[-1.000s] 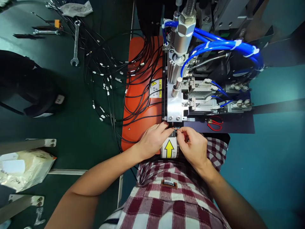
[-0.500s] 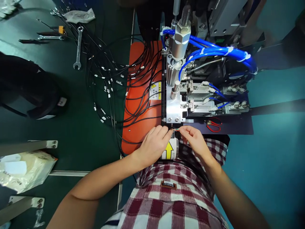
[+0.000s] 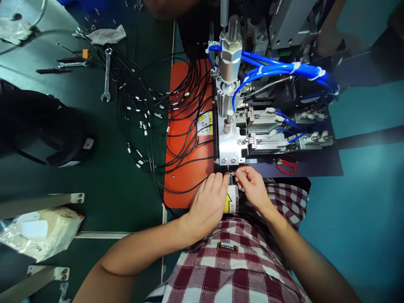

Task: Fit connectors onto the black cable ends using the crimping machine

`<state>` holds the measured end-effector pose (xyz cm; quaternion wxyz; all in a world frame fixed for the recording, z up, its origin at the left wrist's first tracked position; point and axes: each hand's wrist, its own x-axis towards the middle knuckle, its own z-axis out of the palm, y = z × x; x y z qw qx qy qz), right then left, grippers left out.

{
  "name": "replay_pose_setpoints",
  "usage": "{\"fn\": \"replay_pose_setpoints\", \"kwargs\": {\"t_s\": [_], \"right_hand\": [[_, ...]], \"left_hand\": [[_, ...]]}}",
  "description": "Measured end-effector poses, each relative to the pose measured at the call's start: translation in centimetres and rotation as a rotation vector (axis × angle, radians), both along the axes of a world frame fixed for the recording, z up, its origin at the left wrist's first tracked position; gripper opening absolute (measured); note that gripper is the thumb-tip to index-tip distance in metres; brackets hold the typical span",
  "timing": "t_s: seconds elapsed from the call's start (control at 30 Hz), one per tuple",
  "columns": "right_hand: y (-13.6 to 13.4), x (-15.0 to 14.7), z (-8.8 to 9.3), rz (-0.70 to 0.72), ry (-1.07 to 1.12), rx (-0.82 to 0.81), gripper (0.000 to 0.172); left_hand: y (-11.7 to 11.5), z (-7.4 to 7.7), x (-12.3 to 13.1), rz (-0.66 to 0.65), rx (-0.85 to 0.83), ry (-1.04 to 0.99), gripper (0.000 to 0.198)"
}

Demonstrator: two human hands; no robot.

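At the front edge of the press fixture [image 3: 227,147], both my hands meet around a small cable end with thin wires [image 3: 232,173]. My left hand [image 3: 210,204] lies palm down with its fingers together, the fingertips at the left of the wires; what they grip is mostly hidden. A black cable [image 3: 186,192] runs over the orange base plate [image 3: 176,200] and goes under this hand. My right hand [image 3: 252,187] pinches the wire ends between thumb and forefinger. Below the fingertips sits a metal cover with a yellow arrow label [image 3: 232,200], partly covered by my left hand.
Several black cables with pale ends [image 3: 145,122] spread over the green table [image 3: 104,176]. A wrench [image 3: 107,75], a black cap [image 3: 47,126] and a plastic bag [image 3: 47,233] lie to the left. Red-handled scissors [image 3: 286,164] lie right of the fixture, below blue air tubes [image 3: 284,68].
The view has shifted slightly. My hands stay together at the fixture's front edge, and less of the coloured wires shows between my fingertips. The left hand covers more of the arrow label.
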<state>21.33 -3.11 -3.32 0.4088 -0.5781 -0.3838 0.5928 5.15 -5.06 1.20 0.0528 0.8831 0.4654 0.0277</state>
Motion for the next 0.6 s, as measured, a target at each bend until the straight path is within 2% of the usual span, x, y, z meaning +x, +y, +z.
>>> {"fn": "replay_pose_setpoints", "kwargs": {"t_s": [0.27,0.47,0.6], "right_hand": [[0.3,0.0,0.0,0.011,0.027,-0.027,0.035],[-0.3,0.1,-0.3,0.047,-0.186,0.071,0.028],[-0.2,0.2,0.0,0.065,-0.254,0.086,0.026]], "left_hand": [[1.6,-1.1,-1.3,-0.059,-0.101,-0.215,0.041],[2.3,-1.4,-1.7,-0.049,-0.115,-0.333,0.038],[2.2,-1.6,-1.8,-0.060,-0.103,-0.362,0.038]]}}
